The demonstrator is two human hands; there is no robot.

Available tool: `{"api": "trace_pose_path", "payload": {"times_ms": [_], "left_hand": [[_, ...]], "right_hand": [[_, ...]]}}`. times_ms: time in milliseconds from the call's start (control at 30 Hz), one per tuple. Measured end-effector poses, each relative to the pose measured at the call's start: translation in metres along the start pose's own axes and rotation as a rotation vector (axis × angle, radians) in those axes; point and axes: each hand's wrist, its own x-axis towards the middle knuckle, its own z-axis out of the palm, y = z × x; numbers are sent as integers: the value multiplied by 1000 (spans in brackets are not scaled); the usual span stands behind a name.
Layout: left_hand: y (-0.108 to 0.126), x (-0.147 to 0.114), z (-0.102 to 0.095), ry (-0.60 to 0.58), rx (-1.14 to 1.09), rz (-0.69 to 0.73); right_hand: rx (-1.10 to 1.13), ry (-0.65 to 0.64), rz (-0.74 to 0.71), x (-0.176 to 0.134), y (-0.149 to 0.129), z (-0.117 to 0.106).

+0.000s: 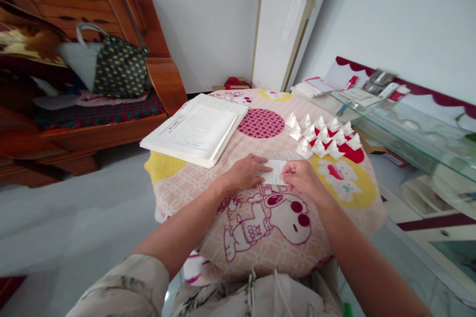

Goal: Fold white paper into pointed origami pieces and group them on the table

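A small folded piece of white paper with faint print lies on the patterned tablecloth in front of me. My left hand rests on its left side, fingers stretched out and pressing it down. At its right edge my right hand pinches the paper between thumb and curled fingers. Just behind it lies another printed sheet, partly hidden by the folded paper and my hands. To the right, several folded white paper pieces with pointed tips stand in rows. A thick stack of printed sheets is at the left.
The round table's cloth hangs over its edge. At the right stands a glass-topped cabinet with papers and small items. A wooden bench holding a dotted bag is at the left; a white upright unit stands behind.
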Motion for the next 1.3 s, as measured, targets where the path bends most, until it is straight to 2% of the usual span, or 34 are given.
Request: {"api": "trace_pose_path", "payload": {"times_ms": [167, 267, 400, 533, 700, 933, 1033, 1167, 1300], "left_hand": [[2, 5, 9, 94, -16, -6], [5, 8, 11, 110, -11, 11], [5, 9, 11, 92, -45, -32], [-7, 8, 11, 55, -159, -56], [-25, 3, 6, -46, -270, -17], [-35, -5, -14, -208, -316, 122], [-42, -7, -14, -199, -394, 132], [-47, -8, -8, -105, -485, 130], [-46, -8, -4, -33, -532, 114]], "right_hand": [[-26, -68, 27, 13, -4, 30], [-50, -60, 23, 16, 1, 33], [-45, -47, 16, 16, 3, 31], [-36, -33, 13, 14, 1, 32], [-31, -25, 27, 13, 0, 33], [-41, -10, -1, 17, 5, 35], [-221, 9, -97, 12, 4, 36], [-665, 70, -336, -6, -4, 41], [-941, 8, -435, -16, -10, 50]]}}
